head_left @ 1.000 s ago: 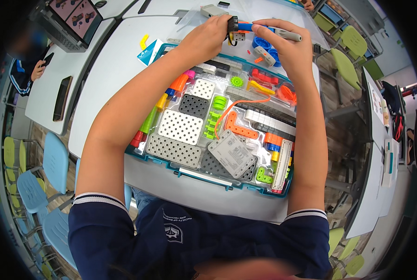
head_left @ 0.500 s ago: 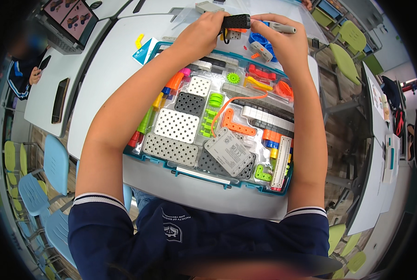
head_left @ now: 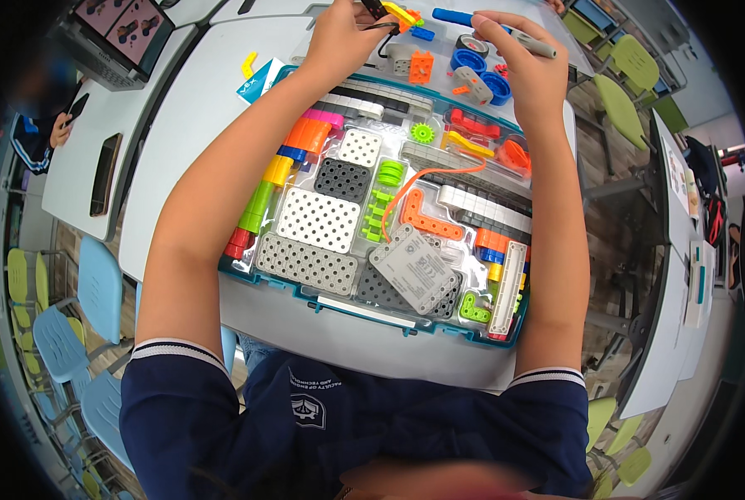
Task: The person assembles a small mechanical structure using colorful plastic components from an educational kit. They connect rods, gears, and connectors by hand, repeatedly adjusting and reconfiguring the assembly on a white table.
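At the far edge of the view, my left hand [head_left: 339,40] is closed around a dark, narrow building piece [head_left: 374,8], partly cut off by the picture's edge. A thin black cable [head_left: 381,27] loops beside its fingers, and a yellow part [head_left: 402,17] touches or lies just past them. Farther right, my right hand [head_left: 526,58] grips a slim pen-like tool, blue at one end [head_left: 452,16] and grey at the other [head_left: 535,44]. Below that hand lie blue rings [head_left: 469,60], a grey connector piece [head_left: 471,85] and an orange block [head_left: 421,67].
Between my forearms sits a teal-edged kit box [head_left: 362,312] full of coloured parts, with a grey rectangular module [head_left: 416,268] on top. A laptop [head_left: 130,42] and a phone [head_left: 106,177] are at left, near another person's hand [head_left: 60,132]. Green chairs [head_left: 618,108] stand right.
My hands have moved apart: the left went up and left with the dark piece, the right slightly right. The tool's blue end and the parts beyond the box now show.
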Motion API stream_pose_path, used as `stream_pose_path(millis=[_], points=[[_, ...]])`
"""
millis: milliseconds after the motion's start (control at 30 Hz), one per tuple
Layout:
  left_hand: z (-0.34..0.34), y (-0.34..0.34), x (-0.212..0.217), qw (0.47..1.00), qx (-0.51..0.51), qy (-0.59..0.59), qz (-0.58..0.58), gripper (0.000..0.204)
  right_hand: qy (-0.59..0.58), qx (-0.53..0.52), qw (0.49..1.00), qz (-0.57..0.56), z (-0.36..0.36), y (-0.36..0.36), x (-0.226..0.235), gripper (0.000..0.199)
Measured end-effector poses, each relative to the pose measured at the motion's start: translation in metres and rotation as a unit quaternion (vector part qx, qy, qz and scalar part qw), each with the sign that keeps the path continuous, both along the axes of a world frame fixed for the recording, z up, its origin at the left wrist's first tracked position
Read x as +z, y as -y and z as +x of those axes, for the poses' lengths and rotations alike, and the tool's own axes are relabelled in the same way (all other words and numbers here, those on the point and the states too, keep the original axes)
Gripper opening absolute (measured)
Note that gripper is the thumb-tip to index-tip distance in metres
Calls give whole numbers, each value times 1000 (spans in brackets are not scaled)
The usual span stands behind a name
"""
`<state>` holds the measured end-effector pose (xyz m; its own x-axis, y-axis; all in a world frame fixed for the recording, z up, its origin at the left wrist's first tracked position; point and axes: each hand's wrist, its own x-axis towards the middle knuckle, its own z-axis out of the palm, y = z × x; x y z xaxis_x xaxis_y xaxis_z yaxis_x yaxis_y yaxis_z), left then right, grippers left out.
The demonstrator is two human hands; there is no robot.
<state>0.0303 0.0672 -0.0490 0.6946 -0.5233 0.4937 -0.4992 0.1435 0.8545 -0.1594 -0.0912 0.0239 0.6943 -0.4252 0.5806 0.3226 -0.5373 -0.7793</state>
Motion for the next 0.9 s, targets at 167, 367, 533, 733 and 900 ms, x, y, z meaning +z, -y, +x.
stream_pose_path(millis=[167, 367, 533, 733, 900], points=[[7, 2, -3, 989, -89, -84, -88, 39, -52, 26, 998, 1, 1, 1, -7, 25], [4, -3, 4, 974, -155, -165, -15, 19, -98, 66, 991, -55, 1, 9, -9, 25], [4, -3, 7, 944, -189, -267, -49, 22, -81, 20, 993, -87, 0, 18, -8, 23], [8, -2, 10, 916, -229, -316, -96, 23, -38, 59, 997, -26, 2, 4, -9, 19], [-1, -5, 19, 940, -220, -231, -121, 38, -20, 23, 999, 26, 1, -4, -4, 16]])
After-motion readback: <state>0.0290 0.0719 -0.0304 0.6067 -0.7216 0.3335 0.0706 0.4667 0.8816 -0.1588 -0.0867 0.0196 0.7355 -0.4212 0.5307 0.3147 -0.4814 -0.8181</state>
